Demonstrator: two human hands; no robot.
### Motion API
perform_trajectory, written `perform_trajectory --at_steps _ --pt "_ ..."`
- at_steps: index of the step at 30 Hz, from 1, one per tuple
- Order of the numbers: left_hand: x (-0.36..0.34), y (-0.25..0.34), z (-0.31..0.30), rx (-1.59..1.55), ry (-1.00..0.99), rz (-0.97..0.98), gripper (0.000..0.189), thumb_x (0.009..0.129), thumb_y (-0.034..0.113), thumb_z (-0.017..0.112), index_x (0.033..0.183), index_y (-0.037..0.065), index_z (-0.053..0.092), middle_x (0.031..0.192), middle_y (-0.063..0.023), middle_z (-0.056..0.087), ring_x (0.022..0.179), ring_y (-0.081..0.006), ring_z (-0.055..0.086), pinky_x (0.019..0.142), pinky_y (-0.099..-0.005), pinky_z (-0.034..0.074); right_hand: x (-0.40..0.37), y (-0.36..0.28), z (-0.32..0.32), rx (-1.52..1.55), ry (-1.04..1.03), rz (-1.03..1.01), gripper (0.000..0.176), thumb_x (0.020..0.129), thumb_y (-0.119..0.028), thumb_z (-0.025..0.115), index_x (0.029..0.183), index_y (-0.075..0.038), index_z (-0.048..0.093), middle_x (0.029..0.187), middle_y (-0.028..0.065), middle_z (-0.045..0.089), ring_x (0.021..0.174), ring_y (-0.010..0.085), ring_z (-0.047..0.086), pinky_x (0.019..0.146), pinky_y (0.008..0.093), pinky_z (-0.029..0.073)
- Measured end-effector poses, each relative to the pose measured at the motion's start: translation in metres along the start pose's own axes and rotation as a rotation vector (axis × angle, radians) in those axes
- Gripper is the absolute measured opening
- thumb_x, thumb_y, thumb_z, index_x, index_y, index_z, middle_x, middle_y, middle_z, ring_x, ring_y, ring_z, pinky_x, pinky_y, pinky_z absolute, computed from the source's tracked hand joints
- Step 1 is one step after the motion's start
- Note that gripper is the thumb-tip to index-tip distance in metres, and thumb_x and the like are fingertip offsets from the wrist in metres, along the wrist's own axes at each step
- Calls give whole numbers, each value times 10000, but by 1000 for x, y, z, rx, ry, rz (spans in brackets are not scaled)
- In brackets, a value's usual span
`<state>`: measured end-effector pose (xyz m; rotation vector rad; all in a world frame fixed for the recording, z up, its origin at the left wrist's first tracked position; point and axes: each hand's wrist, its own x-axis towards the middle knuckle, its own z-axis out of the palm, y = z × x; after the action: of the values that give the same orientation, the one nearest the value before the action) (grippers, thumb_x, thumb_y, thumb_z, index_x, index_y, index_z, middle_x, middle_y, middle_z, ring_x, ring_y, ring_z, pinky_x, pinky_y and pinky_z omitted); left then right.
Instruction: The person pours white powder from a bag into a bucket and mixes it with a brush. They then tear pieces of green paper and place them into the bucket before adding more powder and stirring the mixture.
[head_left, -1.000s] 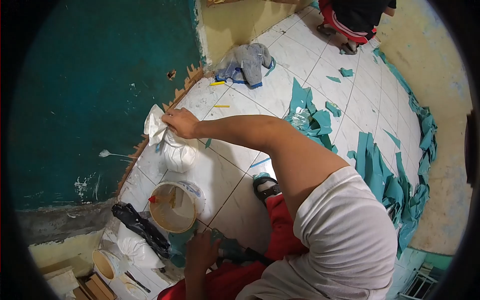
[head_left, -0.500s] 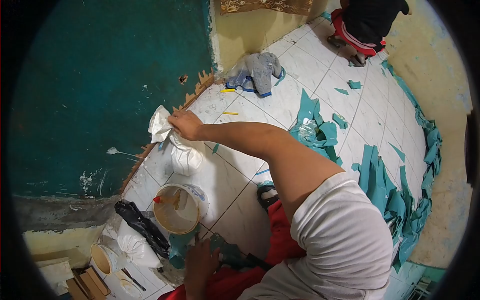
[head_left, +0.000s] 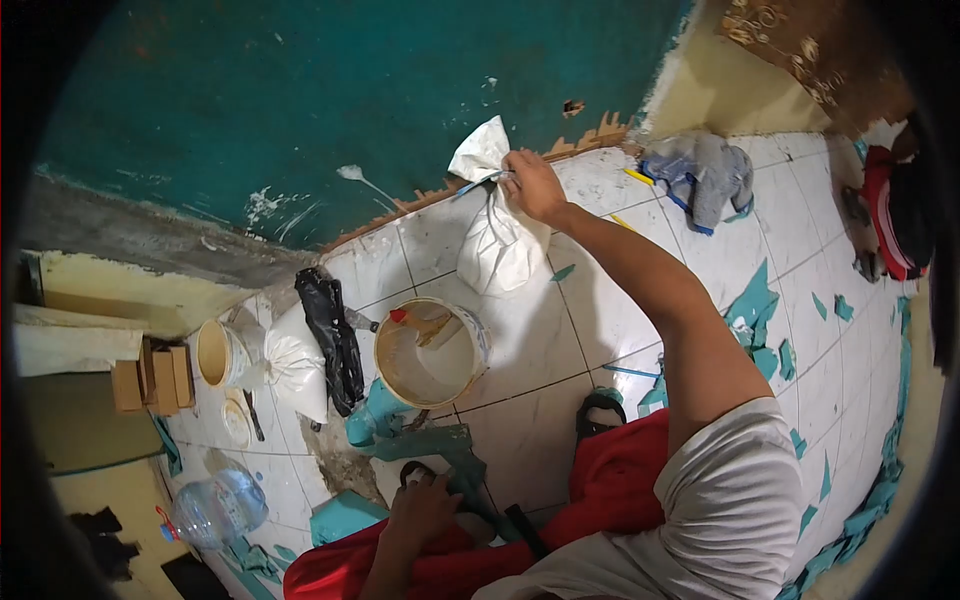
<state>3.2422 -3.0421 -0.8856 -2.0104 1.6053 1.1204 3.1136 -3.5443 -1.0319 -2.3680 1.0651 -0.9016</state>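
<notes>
While right hand point(head_left: 537, 187) pinches white sack point(head_left: 500, 245) by its neck, bulge lies below grip, long axis neck-to-base. Left hand point(head_left: 425, 508) farther; closure unclear.

Counted around one wide bucket point(head_left: 479, 355), there are two white sacks point(head_left: 503, 245), one above it in view and one to its left, with one black plastic bag point(head_left: 332, 345) between that second sack and the bucket. Farther left of the bucket come one smaller bucket point(head_left: 238, 360) and one clear bottle point(head_left: 220, 508), and to its upper right two yellow sticks point(head_left: 639, 177) and one grey garment point(head_left: 720, 180). Two bare hands point(head_left: 535, 188) belong to the wearer, the right above the bucket and the left below it; one other person point(head_left: 888, 215) is far to its right, and the teal scraps point(head_left: 757, 303) right of it overlap too much to count.
</notes>
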Motion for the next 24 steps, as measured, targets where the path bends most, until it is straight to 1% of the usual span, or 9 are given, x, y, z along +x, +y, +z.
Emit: perform_trajectory --at_steps 2,4,6,7,12,14,18,20,24 --pt "-1 2 2 -41 -26 -50 466 917 384 591 1225 35 590 1099 -251 640 1044 -391 630 915 -499 489 1 3 4 15 -1 -27 211 858 -125 658 1027 -68 544 1029 178 564 1006 375 532 899 469 411" --pt "0 2 4 -98 -11 -24 478 920 378 587 1251 33 573 1111 -241 636 1044 -393 628 908 -502 492 0 6 5 15 -36 -32 209 879 -140 631 1061 -67 559 1063 172 556 1034 368 521 924 461 408" --pt "0 4 4 -111 2 -22 477 920 379 586 1248 32 572 1109 -233 637 1040 -394 627 904 -502 492 -1 14 4 41 -15 -105 222 898 -159 605 1100 -70 582 1102 168 549 1069 366 508 952 457 402" --pt "0 5 4 -113 13 -9 475 921 379 585 1245 31 570 1106 -226 637 1036 -394 626 901 -503 492 -1 20 2 34 -24 -151 213 922 -148 565 1124 -93 607 1131 154 547 1085 351 508 966 448 401" --pt "7 -3 11 -116 -6 2 472 924 378 580 1243 29 567 1088 -219 637 1028 -392 624 894 -509 489 11 27 -10 5 -95 -162 200 926 -93 558 1103 -143 637 1131 113 558 1079 311 518 938 431 417" --pt "7 -3 10 -103 -13 -1 475 925 378 579 1246 28 564 1086 -218 636 1027 -392 624 898 -512 485 15 24 -16 -143 -157 -215 183 895 -99 601 1062 -146 660 1117 93 556 1076 299 518 910 415 423" --pt "7 -3 8 -109 24 13 483 926 381 576 1255 29 559 1109 -219 635 1050 -394 618 918 -525 470 18 16 -22 -211 -137 -292 224 855 -72 618 1048 -162 687 1096 87 550 1064 281 515 889 397 423" --pt "7 -3 7 -112 50 19 484 927 382 575 1257 29 558 1119 -219 634 1063 -394 615 924 -529 466 19 12 -22 -278 -140 -380 253 808 -37 669 1033 -148 698 1069 97 536 1040 286 508 875 393 422" --pt "5 -1 2 -110 -15 -17 486 931 379 572 1266 28 552 1143 -226 628 1094 -400 604 950 -527 456 21 8 -22 -407 -214 -407 274 804 -39 657 1047 -163 691 1083 93 525 1056 273 492 885 387 406"
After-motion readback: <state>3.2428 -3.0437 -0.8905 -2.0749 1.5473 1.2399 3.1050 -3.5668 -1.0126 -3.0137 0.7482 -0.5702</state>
